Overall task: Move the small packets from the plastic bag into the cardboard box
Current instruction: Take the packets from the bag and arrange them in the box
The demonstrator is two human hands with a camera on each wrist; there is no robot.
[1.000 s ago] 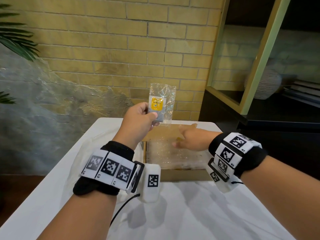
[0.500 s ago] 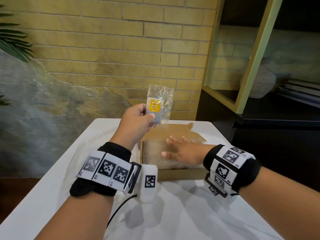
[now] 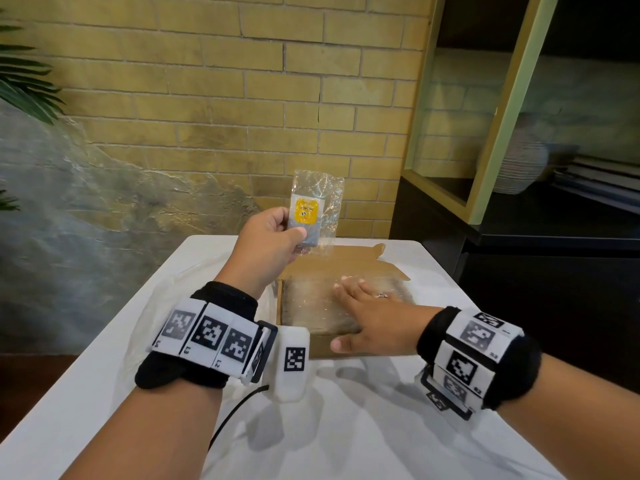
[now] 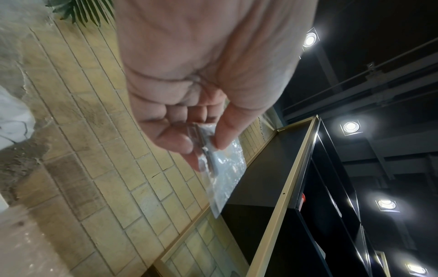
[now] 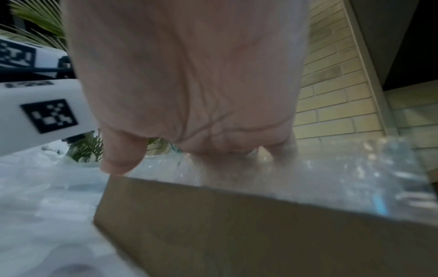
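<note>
While the white worktop (image 3: pixel 346 427) is carrying the open cardboard box (image 3: pixel 320 346), which is filling up with clear packets (image 3: pixel 311 303), the right hand (image 3: pixel 372 317) is lying flat, fingers straight, on those packets with its thumb at the box's near edge. Above the box's far left corner, the left hand (image 3: pixel 268 245) is pinching one small packet (image 3: pixel 308 216) with a yellow label, holding it upright between thumb and fingers, well apart from the right hand.
</note>
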